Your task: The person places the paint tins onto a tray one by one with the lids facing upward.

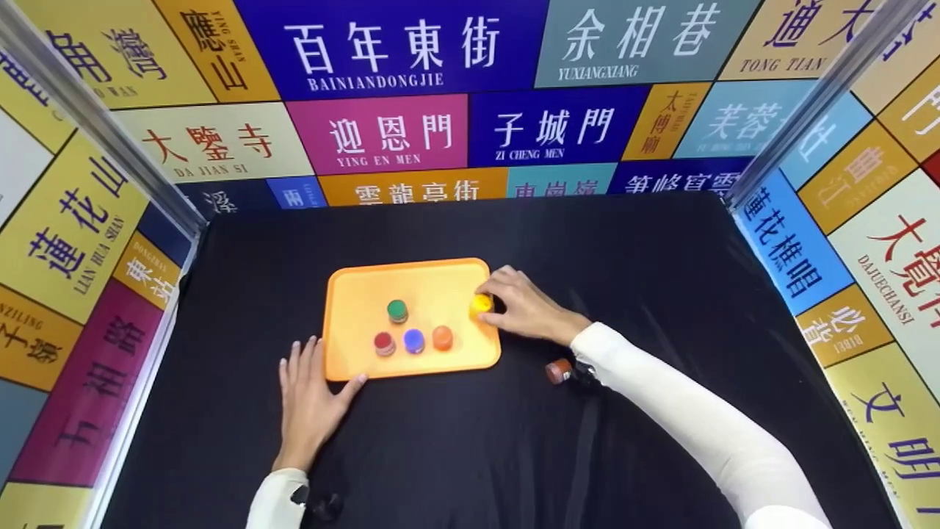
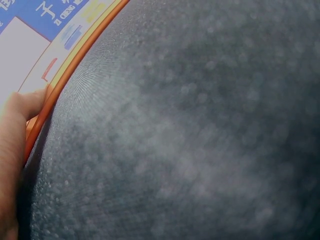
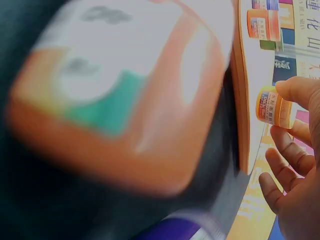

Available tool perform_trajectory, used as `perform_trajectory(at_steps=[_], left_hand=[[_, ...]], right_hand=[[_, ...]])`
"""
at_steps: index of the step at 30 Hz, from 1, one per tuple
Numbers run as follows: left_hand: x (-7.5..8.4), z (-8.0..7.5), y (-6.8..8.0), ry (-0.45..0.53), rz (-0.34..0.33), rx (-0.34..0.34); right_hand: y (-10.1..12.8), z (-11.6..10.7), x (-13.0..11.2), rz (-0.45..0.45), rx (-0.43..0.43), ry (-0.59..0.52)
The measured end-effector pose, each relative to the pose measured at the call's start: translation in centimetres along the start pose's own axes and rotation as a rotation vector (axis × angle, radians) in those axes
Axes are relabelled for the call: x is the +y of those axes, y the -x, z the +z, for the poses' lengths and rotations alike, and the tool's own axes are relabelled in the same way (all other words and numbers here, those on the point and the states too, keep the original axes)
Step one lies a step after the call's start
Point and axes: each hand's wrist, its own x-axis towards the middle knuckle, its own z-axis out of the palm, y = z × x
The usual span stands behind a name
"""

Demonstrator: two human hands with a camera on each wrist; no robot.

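Observation:
An orange tray point(image 1: 352, 294) lies on the black cloth. On it stand small jars with a green cap point(image 1: 397, 311), a red cap point(image 1: 384, 343), a blue cap point(image 1: 414, 340) and an orange cap point(image 1: 442, 337). My right hand point(image 1: 490, 306) pinches a yellow-capped jar point(image 1: 480, 303) at the tray's right edge. In the right wrist view the fingers point(image 3: 295, 90) curl round this jar point(image 3: 272, 106) just above the tray rim point(image 3: 242, 100). My left hand point(image 1: 312, 375) lies flat on the cloth, with its thumb point(image 2: 22, 107) against the tray's front left corner point(image 2: 60, 82).
A brown-capped jar point(image 1: 558, 371) lies on the cloth beside my right forearm; it fills the right wrist view as a blurred orange shape point(image 3: 115, 95). Printed sign walls point(image 1: 396, 132) enclose the table on three sides. Black cloth point(image 1: 661, 279) spreads right of the tray.

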Motion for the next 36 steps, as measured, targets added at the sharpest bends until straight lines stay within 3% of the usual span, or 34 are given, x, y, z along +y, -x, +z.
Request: perform_trajectory(at_steps=[12, 20, 36], left_hand=[[0.1, 0.1, -0.1, 0.015, -0.007, -0.014], [0.0, 0.0, 0.0, 0.014, -0.004, -0.002], [0.0, -0.1, 0.0, 0.021, -0.004, 0.002]], right_hand=[[-2.9, 1.1, -1.2, -0.033, -0.038, -0.01], [-4.8, 2.4, -2.0, -0.141, -0.033, 0.007], [-6.8, 3.4, -4.0, -0.136, -0.125, 0.053]])
